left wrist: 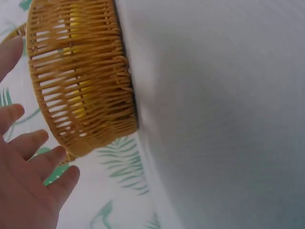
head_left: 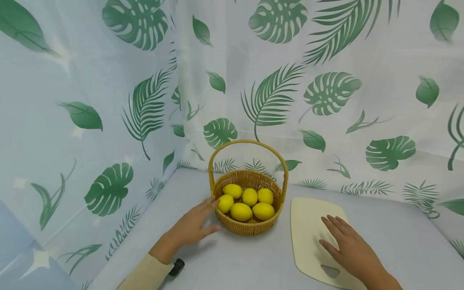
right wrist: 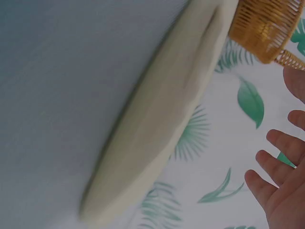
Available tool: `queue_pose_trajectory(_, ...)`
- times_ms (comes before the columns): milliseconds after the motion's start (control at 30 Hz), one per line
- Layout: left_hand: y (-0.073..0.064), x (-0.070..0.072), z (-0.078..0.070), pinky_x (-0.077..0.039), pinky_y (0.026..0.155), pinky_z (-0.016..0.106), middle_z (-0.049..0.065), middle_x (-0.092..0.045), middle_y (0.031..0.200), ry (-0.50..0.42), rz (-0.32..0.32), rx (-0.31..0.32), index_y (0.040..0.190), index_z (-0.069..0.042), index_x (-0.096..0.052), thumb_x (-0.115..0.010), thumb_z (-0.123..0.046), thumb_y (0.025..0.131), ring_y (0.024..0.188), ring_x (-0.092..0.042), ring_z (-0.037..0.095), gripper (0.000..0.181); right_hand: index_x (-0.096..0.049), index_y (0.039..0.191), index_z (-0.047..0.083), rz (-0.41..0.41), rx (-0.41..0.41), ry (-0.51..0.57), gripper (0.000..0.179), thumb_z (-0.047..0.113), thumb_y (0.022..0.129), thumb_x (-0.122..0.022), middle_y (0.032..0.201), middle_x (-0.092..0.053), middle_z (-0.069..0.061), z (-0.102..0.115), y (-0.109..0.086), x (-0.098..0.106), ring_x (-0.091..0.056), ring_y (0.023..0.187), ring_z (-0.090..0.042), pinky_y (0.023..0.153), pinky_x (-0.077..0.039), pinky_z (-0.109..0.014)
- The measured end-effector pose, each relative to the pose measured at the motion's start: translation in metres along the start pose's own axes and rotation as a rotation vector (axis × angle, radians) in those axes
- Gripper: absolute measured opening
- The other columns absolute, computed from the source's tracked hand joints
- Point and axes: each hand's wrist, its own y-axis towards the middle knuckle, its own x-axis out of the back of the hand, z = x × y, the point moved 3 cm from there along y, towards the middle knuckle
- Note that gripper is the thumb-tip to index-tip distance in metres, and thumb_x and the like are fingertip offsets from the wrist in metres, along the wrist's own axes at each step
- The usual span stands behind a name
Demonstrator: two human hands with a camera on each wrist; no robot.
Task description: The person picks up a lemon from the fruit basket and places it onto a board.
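A round wicker basket (head_left: 250,230) with a tall arched handle (head_left: 248,141) stands on the table. Several yellow lemons (head_left: 241,212) lie inside it. At its left side is my left hand (head_left: 193,223), fingers extended and fingertips right by the rim, thumb apart; it holds nothing. On the right, my right hand (head_left: 349,245) hovers with straight fingers over a cream cutting board (head_left: 311,225), its shadow falling on the board. The board lies flat and has a handle slot near its front end. In the right wrist view the fingers (right wrist: 281,143) are spread and hold nothing.
A pale cloth covers the table (head_left: 253,266). White sheets printed with green leaves (head_left: 272,96) hang behind and on the left. A small black object (head_left: 177,267) shows beside the left sleeve. The board lies just right of the basket.
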Motion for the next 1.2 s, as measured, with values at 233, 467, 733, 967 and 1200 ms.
queue_pose_trajectory(233,0.009,-0.006,0.011,-0.029,0.111,0.048,0.009,-0.026,0.157,-0.359,-0.055,0.194,0.153,-0.016,-0.031,-0.063,-0.05,0.091,0.142,-0.027,0.027,0.078,-0.052,0.138,0.005,0.022,-0.019,0.081,0.06,0.026,0.087,-0.075,0.134,-0.052,-0.018,0.028,0.032,-0.007,-0.047,0.123,-0.039,0.095,-0.042,-0.057)
queue_pose_trajectory(467,0.023,-0.022,0.017,-0.029,0.108,0.055,0.011,-0.025,0.158,-0.831,-0.194,0.292,0.153,-0.016,-0.032,-0.072,-0.029,0.09,0.139,-0.028,0.042,0.076,-0.056,0.135,0.007,0.033,-0.001,0.128,0.055,0.028,0.088,-0.074,0.131,-0.056,-0.012,0.058,0.062,-0.018,-0.05,0.121,-0.033,0.096,-0.044,-0.053)
queue_pose_trajectory(733,0.028,-0.045,0.024,-0.041,0.103,0.043,0.019,-0.023,0.156,-1.083,-0.288,0.279,0.151,-0.008,-0.032,-0.075,-0.013,0.087,0.136,-0.034,0.041,0.077,-0.064,0.125,0.007,-0.01,0.035,0.156,0.044,0.026,0.088,-0.075,0.124,-0.06,-0.008,0.079,0.092,-0.035,-0.053,0.118,-0.028,0.095,-0.047,-0.047)
queue_pose_trajectory(967,0.03,-0.05,0.027,-0.043,0.101,0.038,0.02,-0.027,0.154,-1.155,-0.298,0.291,0.152,-0.015,-0.032,-0.078,-0.017,0.085,0.136,-0.036,0.037,0.081,-0.066,0.12,0.006,0.029,0.031,0.209,0.036,0.02,0.089,-0.072,0.122,-0.061,-0.009,0.097,0.119,-0.042,-0.055,0.116,-0.03,0.096,-0.046,-0.048)
queue_pose_trajectory(1200,0.022,-0.033,0.011,-0.04,0.104,0.042,0.024,-0.023,0.154,-1.171,-0.24,0.322,0.153,-0.009,-0.027,-0.076,-0.011,0.086,0.138,-0.031,0.039,0.083,-0.065,0.126,0.009,0.32,-0.04,0.239,0.035,0.025,0.094,-0.065,0.125,-0.061,-0.007,0.106,0.139,-0.054,-0.055,0.117,-0.029,0.098,-0.044,-0.048)
